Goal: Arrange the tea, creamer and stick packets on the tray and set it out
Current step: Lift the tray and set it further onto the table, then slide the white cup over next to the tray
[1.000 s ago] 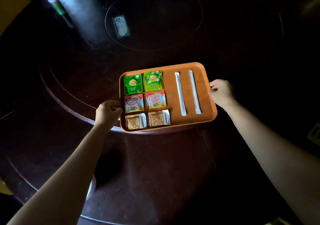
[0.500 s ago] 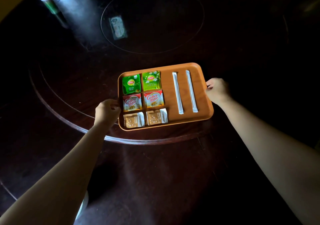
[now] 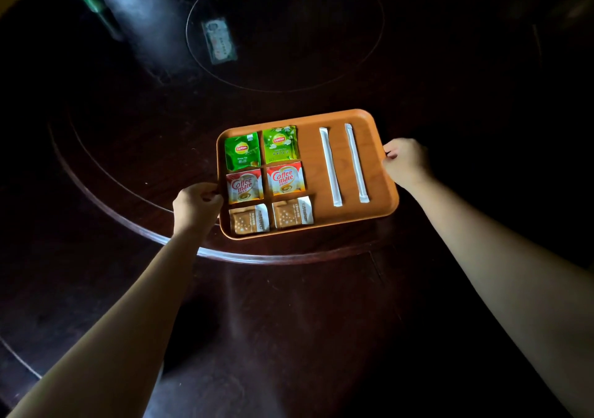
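A person's left hand [image 3: 196, 207] curls its fingers around the left edge of an orange tray [image 3: 313, 173] above a dark round table [image 3: 289, 305]. Along the tray's left half lie two green tea packets [image 3: 241, 151], two red creamer packets [image 3: 245, 186] and two brown packets [image 3: 249, 220]; two white stick packets [image 3: 331, 167] lie toward its right edge, where the right hand [image 3: 405, 161] clamps the rim. The arranging looks finished; setting the tray down appears to remain.
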The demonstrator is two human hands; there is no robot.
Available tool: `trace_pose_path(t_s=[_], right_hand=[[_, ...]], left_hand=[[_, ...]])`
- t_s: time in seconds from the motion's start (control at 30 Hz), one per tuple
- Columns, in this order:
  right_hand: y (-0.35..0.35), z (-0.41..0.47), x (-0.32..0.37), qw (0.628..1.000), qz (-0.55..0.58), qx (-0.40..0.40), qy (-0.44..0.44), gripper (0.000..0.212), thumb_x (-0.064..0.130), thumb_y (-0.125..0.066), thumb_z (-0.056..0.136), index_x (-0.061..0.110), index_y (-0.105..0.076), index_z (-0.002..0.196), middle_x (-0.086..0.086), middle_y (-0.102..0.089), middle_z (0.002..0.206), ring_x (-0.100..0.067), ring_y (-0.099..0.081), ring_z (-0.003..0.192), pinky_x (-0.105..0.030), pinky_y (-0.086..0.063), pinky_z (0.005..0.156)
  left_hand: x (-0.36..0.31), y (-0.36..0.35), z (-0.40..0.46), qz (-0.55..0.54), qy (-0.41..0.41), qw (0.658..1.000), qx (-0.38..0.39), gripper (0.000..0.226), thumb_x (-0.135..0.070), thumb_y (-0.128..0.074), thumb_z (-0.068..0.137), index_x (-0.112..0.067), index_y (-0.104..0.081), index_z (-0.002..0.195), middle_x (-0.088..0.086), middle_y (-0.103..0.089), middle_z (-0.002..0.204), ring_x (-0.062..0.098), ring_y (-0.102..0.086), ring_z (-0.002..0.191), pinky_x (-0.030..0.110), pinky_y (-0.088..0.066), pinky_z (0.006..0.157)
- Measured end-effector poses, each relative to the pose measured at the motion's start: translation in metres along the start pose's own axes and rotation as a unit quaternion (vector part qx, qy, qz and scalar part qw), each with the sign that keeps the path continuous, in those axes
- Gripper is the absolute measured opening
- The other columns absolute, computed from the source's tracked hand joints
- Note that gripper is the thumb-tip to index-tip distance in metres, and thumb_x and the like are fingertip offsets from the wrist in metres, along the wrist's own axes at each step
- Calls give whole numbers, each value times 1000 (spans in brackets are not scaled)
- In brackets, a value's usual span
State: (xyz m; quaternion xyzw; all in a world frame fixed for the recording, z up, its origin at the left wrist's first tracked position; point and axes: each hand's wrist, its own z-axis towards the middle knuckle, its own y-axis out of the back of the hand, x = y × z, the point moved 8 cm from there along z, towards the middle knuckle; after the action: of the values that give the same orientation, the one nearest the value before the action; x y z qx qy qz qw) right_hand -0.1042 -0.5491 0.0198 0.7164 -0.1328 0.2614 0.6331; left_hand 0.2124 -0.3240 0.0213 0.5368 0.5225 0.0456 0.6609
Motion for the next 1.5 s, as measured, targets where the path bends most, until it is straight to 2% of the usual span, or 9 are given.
trace_pose_path(t_s=[0.17, 0.3, 0.5, 0.67, 0.77, 0.9, 1.0, 1.3, 1.5], right_hand=[[-1, 0, 3, 999, -34, 3, 15, 11, 0, -59, 84, 0, -67, 91, -19, -71, 97, -34, -65, 90, -35, -52, 76], [-5, -5, 3, 998, -53, 21, 13, 12, 5, -57, 86, -3, -65, 88, -21, -69, 93, -34, -65, 84, -31, -49, 68], [-2, -30, 11, 993, -96, 71, -23, 32, 16, -57, 90, 4, -53, 119, -20, -55, 124, -36, -58, 106, -42, -50, 85], [5, -105, 41, 998, -42, 2, 44, 26, 11, -55, 87, 7, -60, 112, -20, -58, 116, -37, -56, 105, -41, -48, 86], [-18, -172, 59, 989, 29, 42, 140, 18, 1, -59, 82, 3, -67, 98, -19, -65, 100, -36, -61, 95, -41, -49, 88], [-56, -238, 65, 971, 12, 95, 219, 19, -1, -66, 75, 5, -69, 93, -14, -69, 92, -35, -64, 88, -43, -55, 79], [-78, -263, 70, 954, -32, 112, 275, 26, 3, -71, 70, 7, -69, 96, -12, -69, 95, -34, -66, 88, -43, -57, 76], [-132, -273, 72, 893, -181, 180, 370, 53, 22, -73, 74, 13, -57, 124, -17, -55, 134, -34, -47, 128, -54, -44, 98], [-147, -270, 54, 871, -235, 199, 383, 61, 41, -54, 86, 24, -34, 140, -11, -39, 148, -28, -34, 138, -52, -32, 107]], left_hand=[[0, 0, 0, -2, 6, 1000, 19, 24, -9, -62, 76, -10, -70, 99, 15, -73, 95, 22, -65, 84, 27, -45, 76], [6, -3, -2, -36, 39, 997, 52, 29, -9, -62, 75, -11, -68, 104, 16, -72, 99, 29, -66, 90, 41, -53, 87], [4, -2, -20, -103, 72, 986, 107, 22, -10, -56, 79, -13, -68, 97, 15, -67, 84, 34, -65, 83, 55, -53, 84], [2, 29, -76, -24, 3, 999, 26, 20, -15, -59, 80, -9, -66, 98, 17, -70, 97, 32, -63, 93, 38, -49, 82], [14, 40, -128, 48, -47, 998, -18, 16, -15, -58, 82, -8, -65, 95, 16, -67, 97, 33, -60, 95, 39, -48, 79], [38, 48, -187, 168, -99, 980, -50, 19, -19, -55, 82, -7, -65, 93, 16, -67, 91, 37, -60, 85, 44, -53, 70], [71, 55, -211, 190, -61, 978, -54, 25, -19, -58, 83, -5, -64, 103, 17, -66, 99, 38, -60, 94, 45, -51, 78], [147, 97, -231, 271, 56, 957, -88, 56, -30, -46, 79, -3, -44, 128, 23, -51, 130, 43, -45, 119, 58, -37, 94], [191, 114, -226, 200, 132, 968, -75, 40, -21, -51, 89, -7, -44, 126, 22, -58, 123, 43, -48, 111, 52, -38, 93]])
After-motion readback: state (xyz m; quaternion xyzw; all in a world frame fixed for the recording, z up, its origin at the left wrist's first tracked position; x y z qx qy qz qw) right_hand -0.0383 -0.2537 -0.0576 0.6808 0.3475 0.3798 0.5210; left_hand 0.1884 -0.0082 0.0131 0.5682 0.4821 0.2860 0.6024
